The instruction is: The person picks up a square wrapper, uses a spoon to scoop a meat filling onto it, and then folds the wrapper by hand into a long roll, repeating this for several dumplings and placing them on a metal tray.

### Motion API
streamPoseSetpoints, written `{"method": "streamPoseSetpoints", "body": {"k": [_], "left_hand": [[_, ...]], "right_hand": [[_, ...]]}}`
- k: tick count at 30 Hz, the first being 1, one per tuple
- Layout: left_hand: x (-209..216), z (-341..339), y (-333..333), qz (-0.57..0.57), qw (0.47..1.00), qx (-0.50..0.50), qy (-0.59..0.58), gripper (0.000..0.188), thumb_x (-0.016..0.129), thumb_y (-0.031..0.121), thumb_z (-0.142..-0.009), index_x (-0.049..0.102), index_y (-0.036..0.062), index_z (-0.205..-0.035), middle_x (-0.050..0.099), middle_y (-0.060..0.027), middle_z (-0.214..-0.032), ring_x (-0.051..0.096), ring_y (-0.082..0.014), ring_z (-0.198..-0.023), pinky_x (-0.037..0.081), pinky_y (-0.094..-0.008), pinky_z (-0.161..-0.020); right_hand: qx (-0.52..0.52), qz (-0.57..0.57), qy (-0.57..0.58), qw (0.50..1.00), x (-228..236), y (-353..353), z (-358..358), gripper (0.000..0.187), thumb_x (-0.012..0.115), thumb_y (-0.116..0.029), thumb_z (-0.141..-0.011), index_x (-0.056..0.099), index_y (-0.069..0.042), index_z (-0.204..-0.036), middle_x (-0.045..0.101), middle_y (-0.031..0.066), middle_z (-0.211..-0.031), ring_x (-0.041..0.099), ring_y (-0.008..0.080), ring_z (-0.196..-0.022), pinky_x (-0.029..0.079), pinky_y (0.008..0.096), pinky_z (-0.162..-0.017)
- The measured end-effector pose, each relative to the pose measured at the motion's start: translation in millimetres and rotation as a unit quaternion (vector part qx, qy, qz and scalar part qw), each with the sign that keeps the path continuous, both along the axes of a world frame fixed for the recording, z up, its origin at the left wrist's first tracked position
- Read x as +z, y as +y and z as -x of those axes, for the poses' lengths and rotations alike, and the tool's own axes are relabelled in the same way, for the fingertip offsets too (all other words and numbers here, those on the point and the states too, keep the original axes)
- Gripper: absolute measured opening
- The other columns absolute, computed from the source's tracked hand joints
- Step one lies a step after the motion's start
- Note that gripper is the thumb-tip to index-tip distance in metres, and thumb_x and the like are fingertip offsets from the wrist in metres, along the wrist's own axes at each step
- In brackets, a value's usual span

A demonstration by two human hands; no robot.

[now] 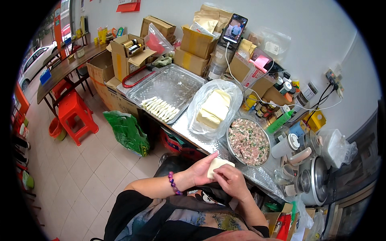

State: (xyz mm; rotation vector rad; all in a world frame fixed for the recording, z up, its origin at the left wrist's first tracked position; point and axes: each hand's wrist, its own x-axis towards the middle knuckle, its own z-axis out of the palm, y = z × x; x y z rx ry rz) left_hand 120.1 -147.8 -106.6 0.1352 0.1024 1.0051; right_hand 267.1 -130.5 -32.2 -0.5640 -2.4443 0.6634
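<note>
The wrapper (217,165) sits in the left hand (201,170), against the fingers, its pale far edge poking out past them. The right hand (232,181) has closed its fingertips on the wrapper's near side, so both hands are grasping it, just off the counter's edge and near the bowl (253,166). Whether anything lies inside the wrapper I can't tell from here; the right hand covers part of it.

It's a thin, soft, floury-looking piece with straight edges. A smooth, beaded purple bracelet (173,182) circles the left wrist. The counter (260,177) has a shiny, dimpled metallic covering.

The bowl is round and full of filling (248,140), pinkish, coarse and moist, flecked with green. Beside it, a crinkled clear bag (236,94) lies open around a stack (215,106) of flat, cream-coloured wrappers. Past that is a rectangular metal tray (173,82), its near corner lined with a tight row of slim, pale dumplings (160,109). An open carton (119,64) behind the tray holds upright cans (130,45).
</note>
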Motion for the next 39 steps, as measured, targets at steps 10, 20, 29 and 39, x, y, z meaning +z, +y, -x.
{"method": "streamPoseSetpoints", "body": {"k": [10,20,29,39], "left_hand": [[34,5,-30,-0.100,0.939,0.123,0.304,0.030,0.046,0.018,-0.089,0.048,-0.0002,-0.114,0.056,-0.0115,-0.106,0.056,-0.0244,-0.099,0.045,-0.0362,-0.088],[1,-14,-12,0.182,0.964,0.102,0.165,0.034,0.055,0.012,-0.083,0.048,-0.0005,-0.114,0.057,-0.0123,-0.111,0.054,-0.0254,-0.105,0.038,-0.0407,-0.098],[12,-9,-17,0.246,0.958,0.040,0.140,0.035,0.055,0.015,-0.084,0.048,0.0013,-0.116,0.056,-0.0122,-0.113,0.053,-0.0251,-0.105,0.038,-0.0398,-0.097],[-17,2,-12,0.143,0.966,0.129,0.171,0.033,0.043,0.017,-0.091,0.047,-0.0030,-0.118,0.056,-0.0163,-0.114,0.055,-0.0275,-0.105,0.043,-0.0409,-0.093]], "right_hand": [[0.228,0.065,0.022,0.971,102,-5,30,0.015,0.067,-0.004,-0.073,0.063,-0.001,-0.087,0.062,0.0128,-0.085,0.061,0.0280,-0.079,0.049,0.0345,-0.070],[0.393,-0.181,-0.024,0.901,153,-58,81,0.019,0.057,-0.015,-0.070,0.056,-0.005,-0.086,0.054,0.0057,-0.075,0.051,0.0218,-0.062,0.043,0.0331,-0.055],[0.393,-0.154,-0.010,0.906,153,-51,82,0.023,0.055,-0.019,-0.073,0.056,-0.003,-0.089,0.055,0.0057,-0.076,0.047,0.0191,-0.058,0.039,0.0277,-0.052],[0.280,-0.154,0.098,0.943,137,6,19,0.030,0.071,-0.014,-0.070,0.059,-0.003,-0.094,0.060,0.0116,-0.083,0.059,0.0245,-0.075,0.047,0.0319,-0.056]]}}
